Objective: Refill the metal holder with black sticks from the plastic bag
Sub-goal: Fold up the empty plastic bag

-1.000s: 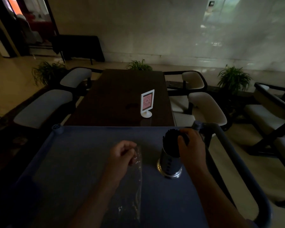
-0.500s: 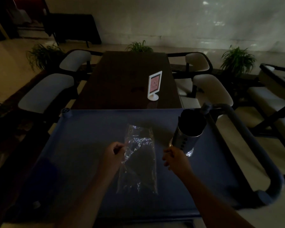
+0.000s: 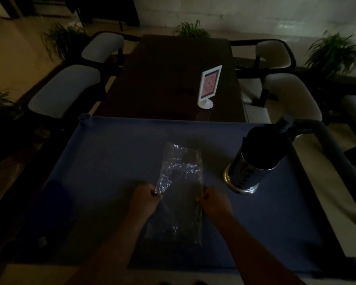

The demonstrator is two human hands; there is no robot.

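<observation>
— What have we got in each grip?

— Our left hand (image 3: 145,202) pinches the left edge of the plastic bag (image 3: 180,190), fingers closed on it; our right hand (image 3: 215,203) pinches the right edge the same way. The bag lies flat at mid-cart.

— And the holder?

— The metal holder (image 3: 250,169), packed with black sticks (image 3: 262,145), stands near the right edge of the blue cart top (image 3: 111,161), apart from the bag.

— Open room?

— Bare surface toward the left edge; the cart handle (image 3: 325,140) rims the right.
</observation>
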